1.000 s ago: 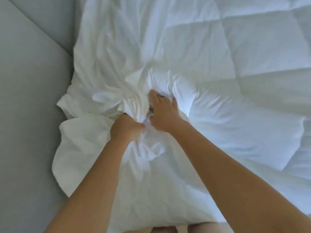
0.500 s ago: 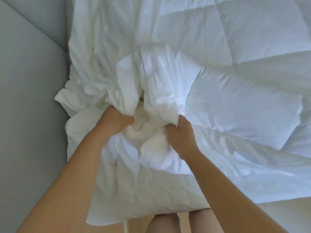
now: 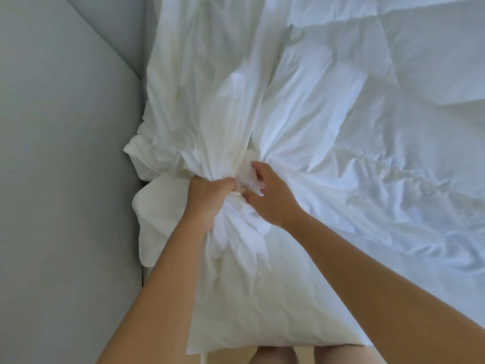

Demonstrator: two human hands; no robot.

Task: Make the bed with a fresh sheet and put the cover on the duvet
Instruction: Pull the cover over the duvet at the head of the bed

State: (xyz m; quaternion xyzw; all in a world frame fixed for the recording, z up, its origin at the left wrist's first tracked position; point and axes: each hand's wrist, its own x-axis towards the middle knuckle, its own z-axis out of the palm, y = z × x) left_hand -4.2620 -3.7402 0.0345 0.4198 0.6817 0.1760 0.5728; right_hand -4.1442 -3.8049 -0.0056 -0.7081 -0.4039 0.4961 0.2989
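Your left hand (image 3: pixel 210 198) fisted tight on bunched duvet cover (image 3: pixel 204 122), frame centre-left. Right hand (image 3: pixel 267 198) half open, fingertips pinching folds beside it. Fabric thin, limp, slippery: grip gathered bunch.

We see the white duvet cover (image 3: pixel 328 143) lying crumpled across the bed, its folds drawn into a tight bunch at the near left, with the quilted white duvet (image 3: pixel 433 43) showing far right.
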